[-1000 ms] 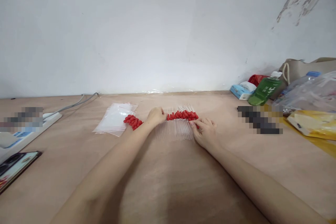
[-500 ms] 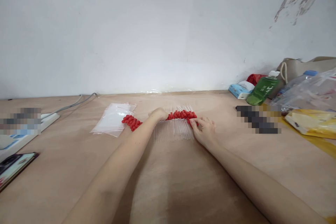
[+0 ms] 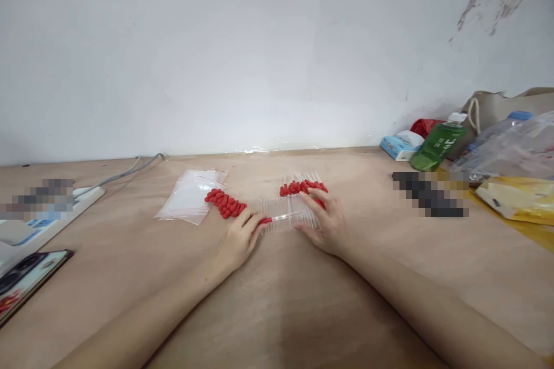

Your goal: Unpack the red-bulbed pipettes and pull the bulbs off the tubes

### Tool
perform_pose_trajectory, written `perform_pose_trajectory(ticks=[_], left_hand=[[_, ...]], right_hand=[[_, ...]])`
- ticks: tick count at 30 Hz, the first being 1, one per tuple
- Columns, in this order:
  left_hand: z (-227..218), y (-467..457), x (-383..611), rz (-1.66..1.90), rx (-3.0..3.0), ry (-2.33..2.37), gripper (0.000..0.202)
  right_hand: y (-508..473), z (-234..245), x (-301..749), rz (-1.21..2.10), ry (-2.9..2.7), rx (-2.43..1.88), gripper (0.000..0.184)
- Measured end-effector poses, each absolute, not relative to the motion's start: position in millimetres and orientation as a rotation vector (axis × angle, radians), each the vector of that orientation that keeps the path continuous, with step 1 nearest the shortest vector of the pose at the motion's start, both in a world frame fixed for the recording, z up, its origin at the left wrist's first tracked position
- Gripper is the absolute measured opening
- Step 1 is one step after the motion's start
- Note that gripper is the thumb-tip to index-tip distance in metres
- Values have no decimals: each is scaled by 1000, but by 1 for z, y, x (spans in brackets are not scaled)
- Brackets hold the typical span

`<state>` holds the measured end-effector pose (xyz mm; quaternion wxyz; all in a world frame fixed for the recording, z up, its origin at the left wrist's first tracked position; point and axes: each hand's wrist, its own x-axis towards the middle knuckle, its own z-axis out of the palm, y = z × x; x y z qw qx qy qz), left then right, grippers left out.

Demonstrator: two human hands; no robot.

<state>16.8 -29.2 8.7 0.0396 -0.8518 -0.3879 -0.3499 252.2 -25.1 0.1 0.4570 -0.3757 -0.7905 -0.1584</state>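
Note:
My left hand (image 3: 239, 237) is closed on a thin stick with a red end (image 3: 266, 220) and a slim, clear shaft pointing right. Under that stick lies a row of clear thin tubes (image 3: 277, 206). My right hand (image 3: 325, 220) rests at the right end of the tubes, thumb and fingers apart. Behind the tubes is a row of red-ended clear sticks (image 3: 296, 187), partly covered by my right fingers. A pile of red pieces (image 3: 225, 203) sits left of the tubes, just beyond my left hand.
Clear plastic bags (image 3: 184, 196) lie left of the red pile. A phone (image 3: 32, 277) and a white power strip (image 3: 89, 199) are at far left. On the right stand a green bottle (image 3: 439, 144), a tissue pack (image 3: 400, 147) and plastic packaging (image 3: 515, 150).
My left hand has come back toward me from the red-ended row and now holds a red-ended stick over the tubes. My right fingers have spread and shifted slightly left.

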Motion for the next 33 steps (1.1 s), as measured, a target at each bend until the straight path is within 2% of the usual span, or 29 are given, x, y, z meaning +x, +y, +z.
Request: perform_pose_trajectory(ticks=[5,10,25,33], left_hand=[[-1,-44,13,-1090,-2643,-1079,14],[2,-43,14,-1010,-2626,-1028,10],[5,-44,10,-899,-2760,-1016,14],[4,-43,-10,-1258,-2587,-1221,18]], right_hand=[[-33,1,242,-383,-2228,-769,30],[-34,-5,235,-359,-2235,-746,17],[-40,-6,241,-470,-2281,-644,16],[-29,0,258,-344,-2002,-1012,22]])
